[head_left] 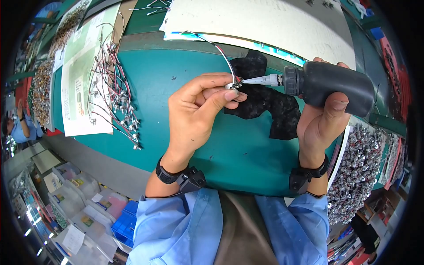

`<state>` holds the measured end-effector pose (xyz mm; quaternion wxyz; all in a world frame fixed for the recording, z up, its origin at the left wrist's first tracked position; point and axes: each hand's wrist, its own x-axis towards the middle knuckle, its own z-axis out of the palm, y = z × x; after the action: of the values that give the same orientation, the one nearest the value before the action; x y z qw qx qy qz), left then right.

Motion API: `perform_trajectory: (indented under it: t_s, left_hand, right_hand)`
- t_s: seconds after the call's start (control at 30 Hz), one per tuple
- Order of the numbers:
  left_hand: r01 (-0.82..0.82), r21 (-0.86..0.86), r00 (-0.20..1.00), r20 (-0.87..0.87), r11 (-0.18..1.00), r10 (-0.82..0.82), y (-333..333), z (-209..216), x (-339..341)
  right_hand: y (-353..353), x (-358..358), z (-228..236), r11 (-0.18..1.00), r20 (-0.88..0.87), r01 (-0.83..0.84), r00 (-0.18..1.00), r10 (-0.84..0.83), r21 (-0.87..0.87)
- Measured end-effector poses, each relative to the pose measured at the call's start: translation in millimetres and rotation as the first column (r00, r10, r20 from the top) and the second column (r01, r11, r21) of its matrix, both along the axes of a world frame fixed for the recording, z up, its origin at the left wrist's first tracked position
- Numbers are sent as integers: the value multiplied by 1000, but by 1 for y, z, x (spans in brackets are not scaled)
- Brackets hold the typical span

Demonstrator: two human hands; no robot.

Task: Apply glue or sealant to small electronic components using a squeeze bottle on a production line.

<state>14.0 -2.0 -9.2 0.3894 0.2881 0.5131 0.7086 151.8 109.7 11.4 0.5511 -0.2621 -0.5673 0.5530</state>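
Between thumb and fingers my left hand [196, 104] pinches a small metal component with wires [234, 84]; its thin wires arc up and away toward the far side. My right hand [322, 123] is wrapped round a black squeeze bottle [342, 86] tipped on its side. The bottle's pale tapered nozzle [260, 80] points left, its tip at the component. Whether anything flows from the tip is too small to tell. Beneath the nozzle, a black cloth [263, 104] lies crumpled on the green mat [148, 88].
Several wired components [117, 104] lie piled on paper at the left. A large heap of metal parts [357, 172] fills a tray at the right. A white board [260, 22] spans the far side. Clear plastic bins [84, 194] and a blue bin [126, 223] stand at lower left.
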Motion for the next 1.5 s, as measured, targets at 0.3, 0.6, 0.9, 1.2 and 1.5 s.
perform_trajectory:
  t_s: [0.3, 0.6, 0.9, 1.2, 1.5]
  left_hand:
    - [23, 6, 999, 41, 1000, -23, -2, -1, -6]
    - [-57, 133, 998, -4, 989, 58, -13, 15, -17]
    - [-262, 103, 786, -555, 960, 274, 66, 96, -53]
    - [0, 127, 416, -902, 992, 115, 361, 60, -10]
    - [-169, -260, 486, -861, 951, -149, 456, 22, 98]
  right_hand:
    - [5, -5, -4, 999, 19, 13, 1000, -14, 49]
    - [49, 23, 12, 979, -76, 59, 994, -75, -196]
    - [95, 103, 54, 940, -409, 186, 863, -296, -286]
    - [114, 163, 68, 938, -623, 228, 702, -344, -261]
    - [130, 190, 53, 894, -631, 272, 636, -444, -355]
